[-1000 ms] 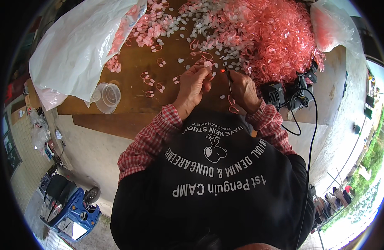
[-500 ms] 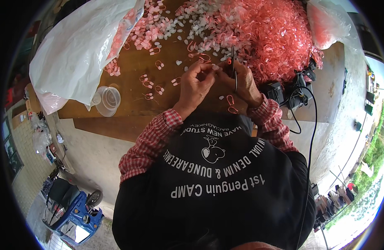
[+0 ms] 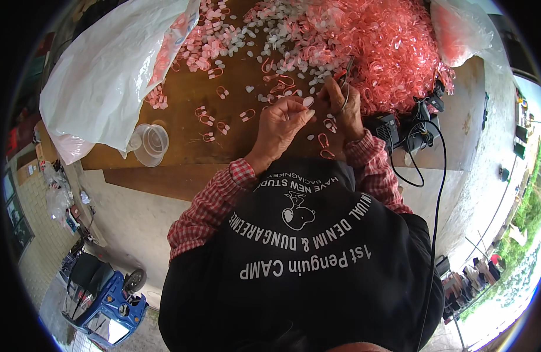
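My left hand [image 3: 282, 124] rests on the brown wooden table [image 3: 182, 154] and pinches a small white plastic piece [image 3: 308, 101] between thumb and fingertips. Just to its right, my right hand [image 3: 342, 111] grips a thin tool with a red handle [image 3: 344, 73], its tip pointing toward the big heap of pink plastic loops [image 3: 394, 47]. Small white pieces [image 3: 282, 29] lie scattered in front of both hands. A few single pink loops [image 3: 324, 141] lie under my right wrist, and more pink loops [image 3: 212, 120] lie to the left.
A large white plastic bag [image 3: 106, 76] holding pink pieces covers the table's left side, with a clear plastic cup [image 3: 150, 144] below it. A black device with a cable [image 3: 402, 126] sits at the right. Another bag [image 3: 461, 29] lies at the far right.
Both hands have moved a little farther up the table toward the pink heap. The left hand now pinches a white piece beside the tool.
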A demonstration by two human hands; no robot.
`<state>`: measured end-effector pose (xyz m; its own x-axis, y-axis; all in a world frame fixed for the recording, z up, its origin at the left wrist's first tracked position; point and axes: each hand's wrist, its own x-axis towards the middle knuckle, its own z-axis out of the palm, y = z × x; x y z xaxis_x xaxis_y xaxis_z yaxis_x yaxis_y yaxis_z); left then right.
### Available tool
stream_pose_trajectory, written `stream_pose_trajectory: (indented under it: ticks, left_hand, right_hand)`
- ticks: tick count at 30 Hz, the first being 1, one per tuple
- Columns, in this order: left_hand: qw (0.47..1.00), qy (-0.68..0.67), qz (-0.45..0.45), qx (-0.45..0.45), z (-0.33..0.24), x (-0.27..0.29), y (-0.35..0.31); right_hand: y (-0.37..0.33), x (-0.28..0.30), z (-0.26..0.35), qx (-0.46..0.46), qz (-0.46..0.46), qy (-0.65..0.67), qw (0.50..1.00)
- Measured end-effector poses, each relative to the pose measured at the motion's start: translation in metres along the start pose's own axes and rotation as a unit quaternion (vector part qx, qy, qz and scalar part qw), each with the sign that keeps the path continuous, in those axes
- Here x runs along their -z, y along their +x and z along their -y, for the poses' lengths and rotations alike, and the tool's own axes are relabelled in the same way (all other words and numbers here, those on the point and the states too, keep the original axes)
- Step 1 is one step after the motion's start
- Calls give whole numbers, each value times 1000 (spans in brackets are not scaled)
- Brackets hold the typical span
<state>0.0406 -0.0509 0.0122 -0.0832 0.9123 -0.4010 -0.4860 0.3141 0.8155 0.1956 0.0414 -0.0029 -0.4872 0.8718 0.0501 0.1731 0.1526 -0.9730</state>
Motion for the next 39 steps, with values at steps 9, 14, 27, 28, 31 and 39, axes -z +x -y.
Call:
stream_pose_trajectory:
  ticks: [9, 14, 27, 28, 31, 39]
  left_hand:
    - [986, 149, 30, -75, -24, 3, 7]
    - [957, 260, 78, -99, -19, 12, 9]
    - [908, 329, -31, -256, -34, 9, 17]
    - [909, 329, -30, -255, -39, 7, 17]
    - [880, 400, -45, -252, -43, 4, 18]
    - [831, 456, -31, -316, -31, 2, 23]
  right_hand:
    - [-5, 6, 41, -19, 19, -107, 994]
    - [4, 9, 32, 19, 66, -135, 988]
    - [-9, 10, 13, -4, 51, -244, 968]
    - [-12, 11, 16, 44, 62, -339, 938]
    - [-14, 5, 31, -28, 110, -364, 925]
    - [-11, -1, 39, 34, 136, -378, 915]
